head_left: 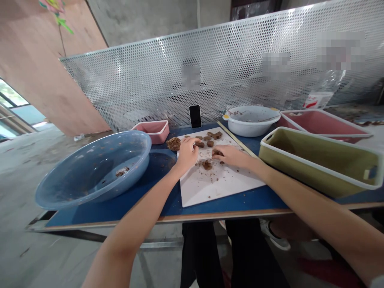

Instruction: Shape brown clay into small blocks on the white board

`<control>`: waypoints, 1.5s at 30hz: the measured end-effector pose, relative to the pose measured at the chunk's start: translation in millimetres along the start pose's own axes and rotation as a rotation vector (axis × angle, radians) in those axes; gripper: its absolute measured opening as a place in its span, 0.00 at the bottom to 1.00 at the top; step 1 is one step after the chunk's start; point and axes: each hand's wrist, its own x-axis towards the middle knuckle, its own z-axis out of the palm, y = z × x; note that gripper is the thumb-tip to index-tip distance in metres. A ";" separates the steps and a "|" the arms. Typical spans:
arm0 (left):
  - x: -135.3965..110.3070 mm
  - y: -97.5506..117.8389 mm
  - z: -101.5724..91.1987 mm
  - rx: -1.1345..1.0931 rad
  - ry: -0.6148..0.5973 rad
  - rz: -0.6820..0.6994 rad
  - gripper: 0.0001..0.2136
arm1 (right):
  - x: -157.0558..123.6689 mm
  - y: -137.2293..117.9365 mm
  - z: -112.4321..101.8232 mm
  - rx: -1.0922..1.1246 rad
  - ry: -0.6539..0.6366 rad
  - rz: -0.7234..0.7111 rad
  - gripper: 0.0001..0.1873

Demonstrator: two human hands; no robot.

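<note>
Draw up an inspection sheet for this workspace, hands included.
Surface: blue table bearing a white board, strewn with brown crumbs.
Job's things: brown pieces on the board; larger brown clump at its left edge.
Clutter: blue basin, white basin, pink bins, olive bin, pale strip, upright phone.
Hands: left hand and right hand each have fingers at a brown piece; grip unclear.
Cables: nothing seen.
Surroundings: perforated screen behind; grey floor.

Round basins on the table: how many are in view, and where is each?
2: the blue basin at the left end of the table, and the pale basin toward the back, right of the phone. Others could be hidden behind the perforated panel.
</note>
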 end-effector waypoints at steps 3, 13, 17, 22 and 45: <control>-5.0 3.8 -5.0 0.010 -0.013 0.136 0.18 | 1.0 3.6 0.2 -0.011 0.024 -0.010 0.07; -24.8 -7.9 -9.8 -0.088 0.039 0.248 0.16 | -1.3 -1.6 -0.6 0.038 0.118 -0.038 0.08; -27.4 -13.1 -10.6 -0.096 0.011 0.216 0.16 | -2.3 -5.5 -1.2 0.030 0.077 0.007 0.17; -25.4 -3.7 -14.3 -0.189 0.030 0.118 0.14 | -3.5 -4.9 3.3 0.049 0.197 -0.109 0.08; -30.0 33.7 -22.1 -0.911 -0.300 -0.392 0.22 | -13.4 -35.8 5.2 0.030 0.523 -0.554 0.09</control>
